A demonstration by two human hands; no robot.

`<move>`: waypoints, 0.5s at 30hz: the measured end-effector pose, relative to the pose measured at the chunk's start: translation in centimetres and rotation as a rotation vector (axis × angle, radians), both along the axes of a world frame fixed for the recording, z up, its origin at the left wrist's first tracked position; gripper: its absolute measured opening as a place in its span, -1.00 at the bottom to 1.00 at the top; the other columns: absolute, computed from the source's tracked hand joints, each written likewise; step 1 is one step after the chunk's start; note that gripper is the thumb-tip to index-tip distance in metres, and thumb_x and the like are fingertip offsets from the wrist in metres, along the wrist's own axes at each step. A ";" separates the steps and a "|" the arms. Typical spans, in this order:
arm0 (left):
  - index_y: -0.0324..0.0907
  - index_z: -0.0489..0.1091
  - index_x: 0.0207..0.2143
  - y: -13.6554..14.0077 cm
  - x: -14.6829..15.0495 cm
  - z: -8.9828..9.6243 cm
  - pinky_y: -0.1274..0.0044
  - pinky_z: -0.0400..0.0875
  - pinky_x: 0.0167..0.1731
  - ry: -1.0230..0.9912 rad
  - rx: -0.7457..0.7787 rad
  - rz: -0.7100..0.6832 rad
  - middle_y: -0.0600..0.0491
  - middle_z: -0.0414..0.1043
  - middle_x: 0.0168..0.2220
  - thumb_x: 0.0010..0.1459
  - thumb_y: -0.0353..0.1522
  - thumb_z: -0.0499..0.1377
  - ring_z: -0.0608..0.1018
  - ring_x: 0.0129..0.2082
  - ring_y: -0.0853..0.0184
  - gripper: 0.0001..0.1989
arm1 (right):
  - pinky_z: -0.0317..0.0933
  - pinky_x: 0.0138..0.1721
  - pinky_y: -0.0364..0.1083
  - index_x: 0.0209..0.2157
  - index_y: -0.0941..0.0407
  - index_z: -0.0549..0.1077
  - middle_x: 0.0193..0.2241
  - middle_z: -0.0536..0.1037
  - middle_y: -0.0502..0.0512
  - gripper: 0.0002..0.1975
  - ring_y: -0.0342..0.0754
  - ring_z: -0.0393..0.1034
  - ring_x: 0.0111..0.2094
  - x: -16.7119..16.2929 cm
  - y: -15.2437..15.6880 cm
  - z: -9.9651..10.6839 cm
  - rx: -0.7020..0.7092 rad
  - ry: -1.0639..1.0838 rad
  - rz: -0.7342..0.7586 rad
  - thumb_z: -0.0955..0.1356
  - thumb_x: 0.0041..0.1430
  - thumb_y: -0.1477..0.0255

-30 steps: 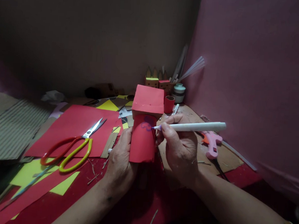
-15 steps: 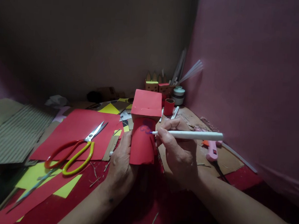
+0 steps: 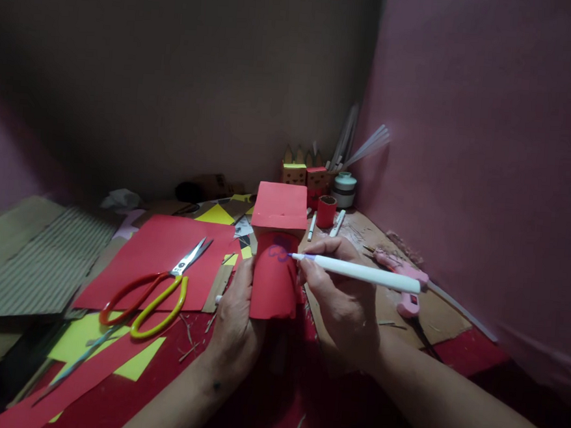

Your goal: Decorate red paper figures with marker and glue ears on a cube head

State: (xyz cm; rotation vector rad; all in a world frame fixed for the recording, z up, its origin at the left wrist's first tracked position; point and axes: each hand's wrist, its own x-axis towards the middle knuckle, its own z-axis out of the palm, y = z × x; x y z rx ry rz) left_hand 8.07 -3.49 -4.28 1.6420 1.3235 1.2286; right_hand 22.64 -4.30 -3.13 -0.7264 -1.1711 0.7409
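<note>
My left hand (image 3: 236, 321) is closed around the left side of a red paper figure (image 3: 274, 291), which has a box-shaped top and a rounded body below it. Purple curved lines are drawn on the upper part of the body. In my right hand (image 3: 340, 302) is a white felt-tip pen (image 3: 369, 273), pinched between thumb and fingers and pointing left. Its purple tip is at the right end of the drawn lines. The fingers of my left hand behind the figure are hidden.
Scissors (image 3: 180, 268) with red and yellow handles lie on red paper (image 3: 156, 250) at the left, near corrugated cardboard (image 3: 33, 255). A pink glue gun (image 3: 409, 304) rests on cardboard at the right. Behind stand a red tube (image 3: 326, 211), a lidded jar (image 3: 344, 191) and small cardboard figures (image 3: 294, 174).
The pen's tip has moved slightly right along the purple lines, and its back end has dipped. The view has shifted a little; my left hand still holds the figure.
</note>
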 end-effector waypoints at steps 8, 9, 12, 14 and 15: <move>-0.09 0.40 0.03 -0.2 -0.1 0.2 0.24 0.47 -0.17 0.035 -0.034 -0.001 -0.07 0.58 -0.12 0.29 0.02 0.13 0.59 -0.16 0.06 -0.55 | 0.18 -0.43 -0.10 -0.25 0.03 0.45 -0.40 0.43 -0.06 -0.94 -0.14 0.24 -0.45 -0.2 0.0 -0.2 -0.034 -0.042 -0.023 0.42 0.30 0.37; -0.10 0.40 0.04 -0.2 -0.1 0.3 0.21 0.47 -0.14 0.042 -0.029 0.002 -0.09 0.58 -0.10 0.28 0.03 0.12 0.59 -0.14 0.04 -0.52 | 0.18 -0.44 -0.10 -0.25 0.03 0.45 -0.41 0.42 -0.06 -0.94 -0.15 0.23 -0.46 -0.2 0.0 -0.2 -0.046 -0.048 -0.024 0.41 0.30 0.38; -0.12 0.40 0.09 -0.2 -0.2 0.3 0.16 0.48 -0.09 0.055 -0.018 0.003 -0.13 0.58 -0.05 0.27 0.03 0.12 0.61 -0.11 0.00 -0.48 | 0.19 -0.47 -0.11 -0.25 0.03 0.44 -0.43 0.42 -0.07 -0.93 -0.15 0.23 -0.49 -0.2 0.1 -0.1 -0.072 -0.071 -0.023 0.41 0.29 0.37; -0.13 0.40 0.10 -0.2 -0.2 0.1 0.19 0.50 -0.14 0.068 0.004 0.012 -0.14 0.59 -0.06 0.28 0.00 0.12 0.62 -0.13 0.00 -0.50 | 0.18 -0.49 -0.12 -0.24 0.03 0.44 -0.44 0.41 -0.07 -0.94 -0.16 0.22 -0.51 -0.1 0.1 -0.1 -0.069 -0.097 -0.031 0.40 0.29 0.38; -0.13 0.41 0.09 -0.2 -0.2 -0.1 0.21 0.52 -0.18 0.075 0.028 0.018 -0.13 0.60 -0.08 0.30 -0.02 0.12 0.63 -0.15 0.02 -0.53 | 0.17 -0.50 -0.12 -0.25 0.04 0.44 -0.45 0.41 -0.07 -0.95 -0.16 0.21 -0.52 -0.1 0.1 0.0 -0.061 -0.110 -0.038 0.40 0.28 0.39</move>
